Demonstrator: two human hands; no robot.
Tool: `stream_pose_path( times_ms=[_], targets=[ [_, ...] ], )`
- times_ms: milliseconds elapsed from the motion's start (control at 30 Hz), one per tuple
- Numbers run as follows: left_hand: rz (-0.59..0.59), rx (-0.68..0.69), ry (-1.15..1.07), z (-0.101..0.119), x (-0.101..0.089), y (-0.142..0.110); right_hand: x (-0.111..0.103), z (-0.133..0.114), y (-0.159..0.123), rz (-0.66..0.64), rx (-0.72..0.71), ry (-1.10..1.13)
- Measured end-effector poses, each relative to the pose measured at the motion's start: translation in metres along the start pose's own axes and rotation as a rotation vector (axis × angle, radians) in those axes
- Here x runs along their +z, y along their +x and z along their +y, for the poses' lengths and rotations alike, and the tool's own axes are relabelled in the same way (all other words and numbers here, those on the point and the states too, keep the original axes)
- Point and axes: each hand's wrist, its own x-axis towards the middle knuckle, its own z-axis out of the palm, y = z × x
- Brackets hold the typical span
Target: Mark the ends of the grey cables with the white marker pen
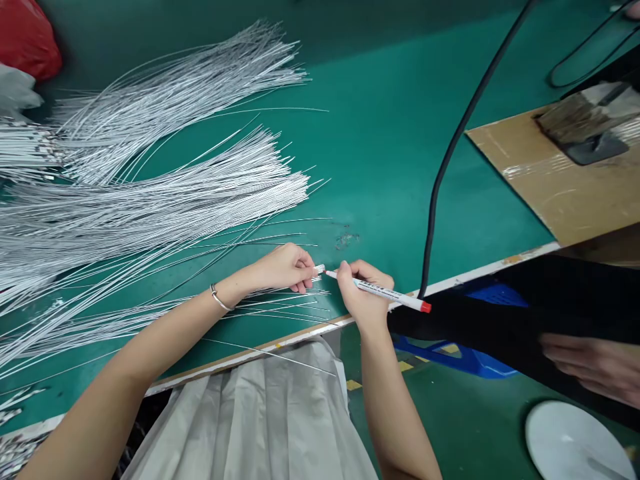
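Note:
Near the table's front edge, my left hand is closed on a small bunch of thin white wires, whose ends stick out past the fingertips. My right hand grips a white marker pen with a red end cap. The pen's tip points left and is at the wire ends; whether it touches them I cannot tell. Loose wires lie beneath and beside my left hand. Beyond it, a thick bundle of wires stretches across the green table.
Another wire bundle lies at the back left, near a red bag. A black cable crosses the table to its front edge. Cardboard lies at right. Another person's hand shows at lower right, above a white round top.

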Motion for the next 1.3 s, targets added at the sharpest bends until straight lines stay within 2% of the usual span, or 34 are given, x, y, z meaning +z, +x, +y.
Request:
stream_pose_path(
  times_ms=[300, 467, 600, 733, 800, 833, 933, 967, 1033, 1133, 1233, 1300],
  targets=[
    [0.005, -0.011, -0.005, -0.001, -0.001, 0.0, 0.0, 0.005, -0.002, -0.029, 0.042, 0.023],
    [0.011, -0.017, -0.002, 0.002, -0.001, -0.001, -0.001, 0.014, -0.003, 0.064, 0.166, 0.226],
    [0.201, 0.124, 0.253, 0.006, -0.007, -0.009, 0.0, 0.02, -0.004, 0.199, 0.252, 0.43],
    [0.357, 0.264, 0.606, 0.008, -0.015, -0.035, 0.002, 0.02, -0.005, 0.229, 0.234, 0.519],
    [0.384, 0.273, 0.749, 0.002, -0.015, -0.059, 0.0, 0.019, -0.007, 0.237, 0.209, 0.535],
    [0.354, 0.276, 0.81, -0.003, -0.014, -0.073, -0.002, 0.019, -0.008, 0.244, 0.198, 0.535],
    [0.165, 0.328, 0.996, -0.028, -0.009, -0.114, -0.012, 0.019, -0.012, 0.277, 0.181, 0.497],
    [0.15, 0.349, 1.057, -0.038, -0.008, -0.124, -0.017, 0.019, -0.014, 0.294, 0.18, 0.478],
    [0.2, 0.331, 1.164, -0.058, -0.011, -0.137, -0.028, 0.019, -0.017, 0.339, 0.177, 0.452],
    [0.368, 0.235, 1.255, -0.076, -0.027, -0.138, -0.042, 0.016, -0.02, 0.419, 0.159, 0.467],
    [0.514, 0.167, 1.275, -0.077, -0.046, -0.13, -0.053, 0.011, -0.023, 0.494, 0.13, 0.495],
    [0.541, 0.167, 1.272, -0.074, -0.053, -0.126, -0.058, 0.009, -0.027, 0.524, 0.132, 0.474]
  ],
)
